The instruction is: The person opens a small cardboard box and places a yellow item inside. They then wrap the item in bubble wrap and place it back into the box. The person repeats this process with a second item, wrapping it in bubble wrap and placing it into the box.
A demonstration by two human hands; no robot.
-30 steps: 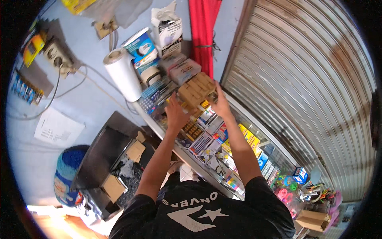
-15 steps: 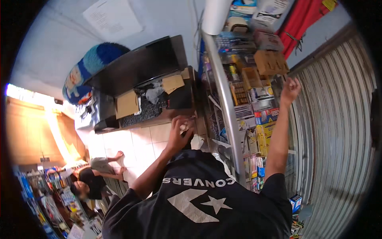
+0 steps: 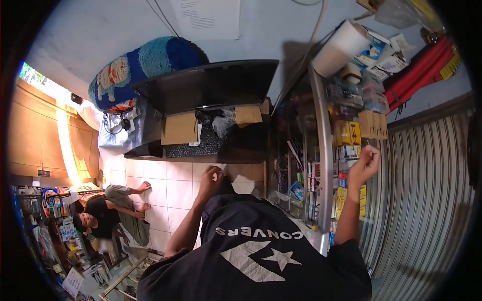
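My left hand [image 3: 210, 181] is closed in front of my body, above the tiled floor, with a small white thing [image 3: 215, 177] showing between its fingers; its kind is too small to tell. To the right, over the glass display case [image 3: 325, 150], I hold my right hand [image 3: 365, 163] with its fingers pinched together. Whatever sits between those fingertips is too small to make out. Just beyond them stands a light brown holder [image 3: 372, 124] with slots, close to the fingers. Boxes of yellow packaging [image 3: 347, 133] lie beside it.
A black monitor [image 3: 211, 88] stands on a low desk with a plastic-covered keyboard [image 3: 193, 149] and cardboard pieces. A corrugated shutter [image 3: 432, 195] closes off the right. Another person [image 3: 103, 215] sits on the left near packed shelves. A white roll [image 3: 344, 47] stands behind the case.
The whole view has shifted, with the desk and case now further right. My right hand sits lower in the picture, still just below the brown holder. My left hand stays closed.
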